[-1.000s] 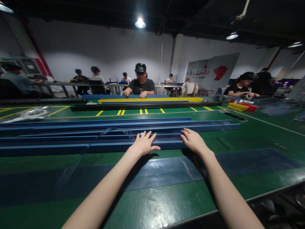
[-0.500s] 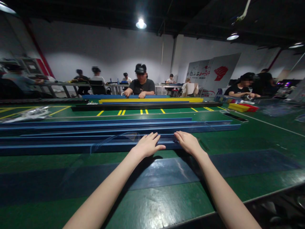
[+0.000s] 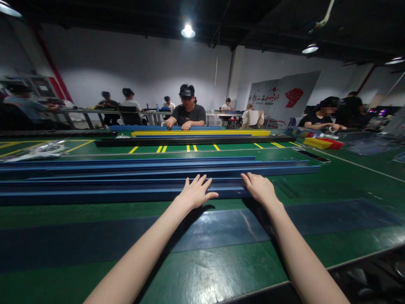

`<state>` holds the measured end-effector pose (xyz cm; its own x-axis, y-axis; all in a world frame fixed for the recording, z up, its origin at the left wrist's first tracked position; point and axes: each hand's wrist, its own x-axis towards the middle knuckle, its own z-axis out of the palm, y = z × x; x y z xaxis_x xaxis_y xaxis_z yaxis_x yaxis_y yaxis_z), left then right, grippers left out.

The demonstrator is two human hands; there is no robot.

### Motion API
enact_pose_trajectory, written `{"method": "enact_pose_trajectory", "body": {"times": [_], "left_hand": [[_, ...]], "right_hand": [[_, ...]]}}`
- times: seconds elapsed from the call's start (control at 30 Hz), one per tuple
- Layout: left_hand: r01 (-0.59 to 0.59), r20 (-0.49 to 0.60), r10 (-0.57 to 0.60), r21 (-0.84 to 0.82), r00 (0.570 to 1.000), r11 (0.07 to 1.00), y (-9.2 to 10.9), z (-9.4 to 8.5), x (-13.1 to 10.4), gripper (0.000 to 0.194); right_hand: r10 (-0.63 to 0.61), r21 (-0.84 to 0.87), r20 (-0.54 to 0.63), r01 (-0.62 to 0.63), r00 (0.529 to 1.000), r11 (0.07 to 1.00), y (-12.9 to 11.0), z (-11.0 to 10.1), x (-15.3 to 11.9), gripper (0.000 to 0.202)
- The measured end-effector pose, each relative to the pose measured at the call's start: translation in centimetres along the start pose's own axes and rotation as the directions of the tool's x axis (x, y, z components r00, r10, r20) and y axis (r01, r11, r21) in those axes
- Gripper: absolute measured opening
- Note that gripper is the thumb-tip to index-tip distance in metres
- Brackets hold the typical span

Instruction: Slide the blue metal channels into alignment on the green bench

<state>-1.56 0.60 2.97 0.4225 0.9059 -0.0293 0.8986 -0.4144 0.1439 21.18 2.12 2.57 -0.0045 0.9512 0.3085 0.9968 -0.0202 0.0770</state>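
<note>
Over the near blue rail (image 3: 95, 196), the left hand (image 3: 193, 195) spreads its fingers, gripping nothing; the right hand (image 3: 262, 189) curls, its hold unclear. Light, even pressure should steady it.

A grey panel (image 3: 303, 82) bears a red fist (image 3: 294, 97) and Chinese characters (image 3: 267, 98) — too blurred to read.

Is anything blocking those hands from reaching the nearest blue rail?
Nothing visible does: the left hand is spread over the blue rail and the right hand is by its right end. The clear sheet lies nearer the camera, not between them.
</note>
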Motion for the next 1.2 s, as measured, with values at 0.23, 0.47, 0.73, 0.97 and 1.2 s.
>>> {"method": "enact_pose_trajectory", "body": {"times": [0.23, 0.47, 0.73, 0.97, 1.2], "left_hand": [[0.043, -0.131, -0.029, 0.106, 0.991, 0.993, 0.0, -0.1, 0.2, 0.066], [0.109, -0.294, -0.037, 0.233, 0.955, 0.966, 0.1, -0.3, 0.2, 0.06], [-0.072, -0.262, 0.113, 0.161, 0.958, 0.984, 0.6, 0.7, 0.5, 0.051], [-0.025, -0.243, 0.067, 0.169, 0.968, 0.985, 0.6, 0.1, 0.3, 0.048], [0.108, -0.289, -0.045, 0.206, 0.956, 0.972, 0.1, -0.9, 0.1, 0.048]], "right_hand": [[-0.068, -0.014, -0.034, 0.068, 0.997, 0.998, -1.2, 0.1, -0.1, 0.047], [-0.209, 0.016, -0.073, 0.21, 0.975, 0.978, -2.7, 0.4, -0.4, 0.047], [-0.365, 0.09, -0.151, 0.381, 0.919, 0.92, -4.1, 1.3, -0.7, 0.046], [-0.305, 0.125, -0.132, 0.321, 0.943, 0.939, -3.4, 0.2, -0.7, 0.044], [-0.084, 0.01, -0.141, 0.086, 0.986, 0.996, -2.2, -0.7, -0.7, 0.048]]}}
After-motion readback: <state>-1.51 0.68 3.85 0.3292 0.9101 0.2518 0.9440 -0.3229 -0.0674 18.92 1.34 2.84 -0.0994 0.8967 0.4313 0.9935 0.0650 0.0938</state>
